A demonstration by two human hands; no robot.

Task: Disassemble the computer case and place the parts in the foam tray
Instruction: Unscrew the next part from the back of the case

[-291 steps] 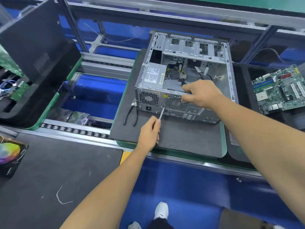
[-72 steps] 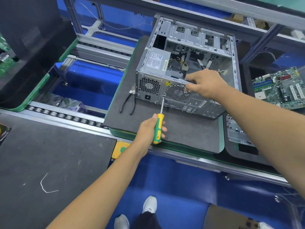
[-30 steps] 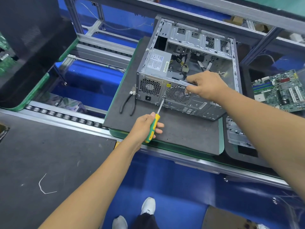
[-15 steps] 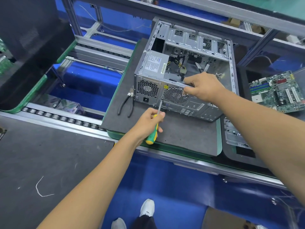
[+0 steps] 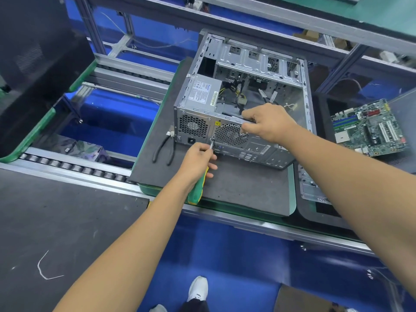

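Observation:
An open silver computer case (image 5: pixel 265 64) lies on its side on a dark foam mat (image 5: pixel 243 185), its rear panel facing me. The power supply (image 5: pixel 202 92) sits in its left corner, with cables behind it. My left hand (image 5: pixel 198 161) grips a green and yellow screwdriver (image 5: pixel 198 190) high up near the shaft; the tip touches the rear panel beside the fan grille (image 5: pixel 229 134). My right hand (image 5: pixel 267 122) grips the top edge of the rear panel above the grille. A motherboard (image 5: pixel 369 127) lies in the black foam tray (image 5: pixel 319 212) to the right.
Black-handled pliers (image 5: pixel 163 148) lie on the mat just left of the case. A silver metal plate (image 5: pixel 313 188) rests in the foam tray at right. A roller conveyor (image 5: pixel 74 168) runs at left, with a black panel (image 5: pixel 38 52) above it. A dark table (image 5: pixel 67 221) lies near me.
My left hand has slid up the screwdriver toward the rear panel, so the handle now sticks out below my palm. My right hand has kept its hold on the panel edge.

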